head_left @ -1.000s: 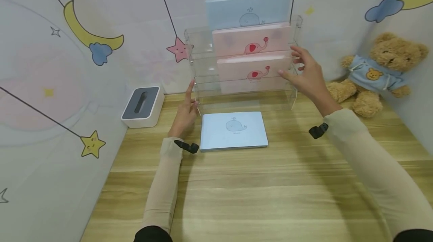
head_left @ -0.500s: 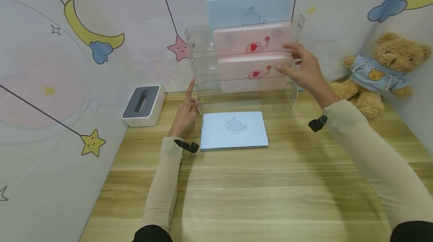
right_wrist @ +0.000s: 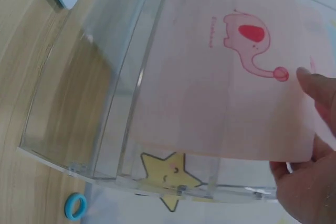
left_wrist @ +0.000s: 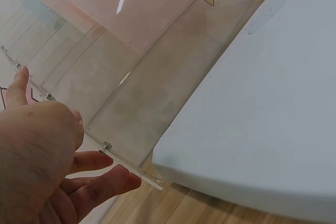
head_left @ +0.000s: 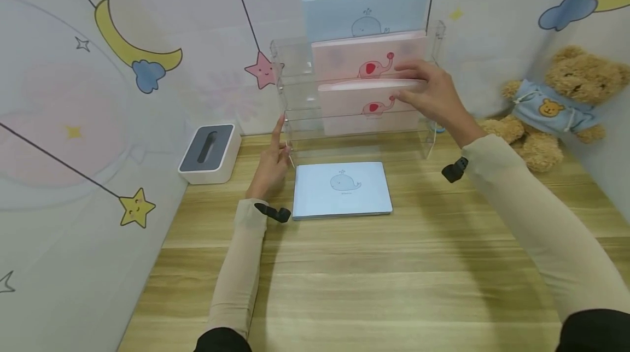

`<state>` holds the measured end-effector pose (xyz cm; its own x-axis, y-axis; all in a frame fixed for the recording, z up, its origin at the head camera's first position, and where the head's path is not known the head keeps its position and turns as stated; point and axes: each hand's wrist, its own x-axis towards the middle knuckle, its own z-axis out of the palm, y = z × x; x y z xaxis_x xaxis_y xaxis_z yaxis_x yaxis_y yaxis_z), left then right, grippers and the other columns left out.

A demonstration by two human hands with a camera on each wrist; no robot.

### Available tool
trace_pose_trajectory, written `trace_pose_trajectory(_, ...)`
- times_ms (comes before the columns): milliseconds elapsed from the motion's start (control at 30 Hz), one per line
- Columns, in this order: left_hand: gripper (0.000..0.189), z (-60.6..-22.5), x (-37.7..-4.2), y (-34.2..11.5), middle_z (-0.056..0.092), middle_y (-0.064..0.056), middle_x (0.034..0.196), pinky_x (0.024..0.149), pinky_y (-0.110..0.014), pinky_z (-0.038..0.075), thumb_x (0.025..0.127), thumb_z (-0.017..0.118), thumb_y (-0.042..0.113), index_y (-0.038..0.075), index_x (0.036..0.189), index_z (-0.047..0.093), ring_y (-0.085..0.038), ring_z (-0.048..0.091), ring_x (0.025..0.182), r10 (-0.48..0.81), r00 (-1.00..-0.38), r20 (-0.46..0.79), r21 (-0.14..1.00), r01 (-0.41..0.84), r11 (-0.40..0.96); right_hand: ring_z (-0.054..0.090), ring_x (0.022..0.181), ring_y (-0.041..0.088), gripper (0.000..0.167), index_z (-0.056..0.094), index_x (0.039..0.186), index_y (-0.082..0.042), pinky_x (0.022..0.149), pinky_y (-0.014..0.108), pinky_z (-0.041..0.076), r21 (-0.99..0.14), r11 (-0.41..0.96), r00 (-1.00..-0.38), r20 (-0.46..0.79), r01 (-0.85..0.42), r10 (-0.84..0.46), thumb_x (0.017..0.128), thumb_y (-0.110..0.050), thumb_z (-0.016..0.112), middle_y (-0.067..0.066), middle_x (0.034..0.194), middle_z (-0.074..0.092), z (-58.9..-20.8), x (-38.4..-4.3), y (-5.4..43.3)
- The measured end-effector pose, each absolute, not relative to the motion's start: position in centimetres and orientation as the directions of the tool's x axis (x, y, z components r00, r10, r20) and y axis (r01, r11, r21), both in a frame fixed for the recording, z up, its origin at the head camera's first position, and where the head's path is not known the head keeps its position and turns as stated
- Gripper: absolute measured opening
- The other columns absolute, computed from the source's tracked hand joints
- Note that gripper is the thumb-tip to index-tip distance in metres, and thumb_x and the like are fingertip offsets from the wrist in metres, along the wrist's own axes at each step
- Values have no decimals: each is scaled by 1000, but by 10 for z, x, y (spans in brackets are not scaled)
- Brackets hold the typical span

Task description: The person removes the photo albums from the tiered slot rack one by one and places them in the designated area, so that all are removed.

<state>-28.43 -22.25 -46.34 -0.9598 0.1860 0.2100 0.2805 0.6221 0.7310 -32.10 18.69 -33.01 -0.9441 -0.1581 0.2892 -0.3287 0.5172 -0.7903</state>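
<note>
Leftward across the upper right corner of the front pink book (head_left: 351, 101) the right grip (head_left: 435, 94) has slid; a second ago its spread fingers hung about that book's right edge. Now the thumb lies on the book's face, near the end of the drawn elephant's trunk, and the other fingers reach behind the top edge, so the corner looks pinched between them. How firmly it is squeezed I cannot tell.

For the work in hand, this reads as a change from reaching to holding. The front pink book itself shows no clear shift: it leans in the clear stand (head_left: 339, 148), its lower part behind a clear panel, with the back pink book (head_left: 337, 62) and the blue book (head_left: 327, 16) in rows farther back.

By contrast, the left grip (head_left: 269, 169) has stayed put at the stand's left side. Its forefinger is stretched up along the side edge and the other fingers are loosely bent near the lower end, not wrapped round anything. It appears to be steadying the stand, a sensible help while a book is handled.

Unmoved too is the pale whale book (head_left: 339, 201), flat on the counter (head_left: 369, 275) just before the stand.
</note>
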Motion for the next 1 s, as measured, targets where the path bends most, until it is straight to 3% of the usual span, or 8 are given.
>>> trace_pose_trajectory(100, 87, -465, -285, -222, 69, -20, 123, 84, -44, 57, 114, 47, 9, 57, 168, -2, -32, 66, 90, 185, -960, 209, 731, 279, 623, 55, 141, 23, 53, 68, 145, -23, 112, 46, 49, -802, 494, -942, 283, -336, -181, 95, -27, 84, 7, 154, 63, -334, -324, 189)
trace_pose_trajectory(267, 86, -467, -286, -221, 70, -21, 120, 84, -44, 56, 115, 46, 9, 56, 168, -2, -32, 67, 89, 191, -959, 208, 733, 282, 619, 65, 126, 9, 40, 77, 135, -21, 95, 19, 54, -834, 418, -932, 304, -360, -197, 95, -21, 84, 0, 147, 70, -344, -326, 191)
trace_pose_trajectory(333, 86, -466, -286, -220, 70, -21, 120, 84, -45, 56, 115, 46, 10, 57, 168, -1, -32, 68, 90, 191, -959, 211, 738, 284, 612, 68, 122, 5, 36, 79, 131, -18, 90, 14, 55, -839, 384, -922, 335, -385, -193, 95, -17, 84, -2, 144, 72, -348, -328, 190)
trace_pose_trajectory(633, 86, -465, -285, -223, 67, -21, 111, 82, -43, 55, 114, 46, 8, 55, 169, -1, -31, 65, 86, 191, -956, 223, 734, 293, 612, 62, 122, 5, 31, 83, 122, -13, 96, 16, 54, -833, 326, -893, 432, -447, -122, 92, -6, 85, -11, 125, 77, -359, -333, 180)
trace_pose_trajectory(900, 85, -467, -289, -223, 68, -20, 108, 82, -45, 56, 113, 48, 6, 52, 170, 2, -34, 67, 84, 202, -946, 254, 737, 325, 593, 63, 124, 5, 32, 83, 122, -16, 98, 17, 56, -820, 359, -892, 441, -446, -101, 93, -6, 84, -6, 128, 77, -362, -334, 182)
trace_pose_trajectory(1000, 86, -468, -289, -224, 68, -19, 108, 83, -46, 55, 114, 48, 7, 53, 169, 2, -34, 67, 85, 197, -947, 252, 736, 320, 597, 64, 121, 4, 30, 84, 120, -13, 97, 17, 57, -819, 344, -885, 458, -459, -88, 92, -3, 84, -10, 122, 78, -362, -334, 179)
